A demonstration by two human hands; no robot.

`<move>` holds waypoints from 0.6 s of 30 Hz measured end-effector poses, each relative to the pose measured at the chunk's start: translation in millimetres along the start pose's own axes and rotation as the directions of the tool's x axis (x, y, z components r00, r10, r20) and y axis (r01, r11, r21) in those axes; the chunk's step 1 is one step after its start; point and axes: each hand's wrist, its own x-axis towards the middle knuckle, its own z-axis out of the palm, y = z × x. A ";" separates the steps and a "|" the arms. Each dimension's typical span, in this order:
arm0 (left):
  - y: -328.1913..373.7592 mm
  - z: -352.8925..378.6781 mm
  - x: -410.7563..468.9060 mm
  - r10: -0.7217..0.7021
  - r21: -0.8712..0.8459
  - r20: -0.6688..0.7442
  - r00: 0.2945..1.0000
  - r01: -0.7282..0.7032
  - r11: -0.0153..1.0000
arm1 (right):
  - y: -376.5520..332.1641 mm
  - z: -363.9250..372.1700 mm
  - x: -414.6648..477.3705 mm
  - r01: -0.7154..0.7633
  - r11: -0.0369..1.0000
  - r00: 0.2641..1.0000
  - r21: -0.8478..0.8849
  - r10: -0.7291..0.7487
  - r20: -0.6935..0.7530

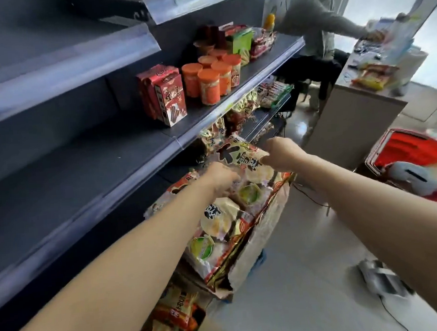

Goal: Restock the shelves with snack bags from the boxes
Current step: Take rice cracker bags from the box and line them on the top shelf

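The dark shelf (96, 174) juts out over a lower tier, where shelved bags (239, 112) already crowd under its front edge. Below stands the open box (266, 224), still stacked full. The snack bag (240, 156) is held above the box, just in front of that edge. The left hand (220, 176) grips its lower side and the right hand (281, 153) pinches its right edge. It could snag on the edge, the squeeze could crush the crackers, or the bag could slip back into the box.

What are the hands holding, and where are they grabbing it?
A big snack bag. The right hand pinches its top edge, and the left hand grips its left side.
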 end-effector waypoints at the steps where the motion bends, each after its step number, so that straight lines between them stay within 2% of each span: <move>1: -3.1 7.7 10.5 -0.067 -0.030 -0.007 0.998 0.067 0.997 | 8.1 6.4 9.0 -0.007 1.000 1.000 0.005 0.007 0.023; 4: -14.4 21.9 42.7 -0.189 -0.114 -0.050 0.981 0.183 0.977 | 24.9 25.3 35.7 -0.018 1.000 0.996 0.000 0.018 0.084; 8: -25.6 31.8 79.7 -0.286 -0.288 -0.073 0.955 0.254 0.923 | 37.0 49.1 68.3 -0.068 0.998 0.987 0.007 0.067 0.143; 14: -28.4 39.9 106.4 -0.352 -0.453 -0.031 0.935 0.301 0.839 | 45.8 76.9 101.3 -0.162 0.981 0.963 0.108 0.133 0.235; 18: -30.0 41.9 114.9 -0.367 -0.512 -0.026 0.930 0.303 0.804 | 46.7 82.5 105.9 -0.252 0.965 0.947 0.068 0.231 0.222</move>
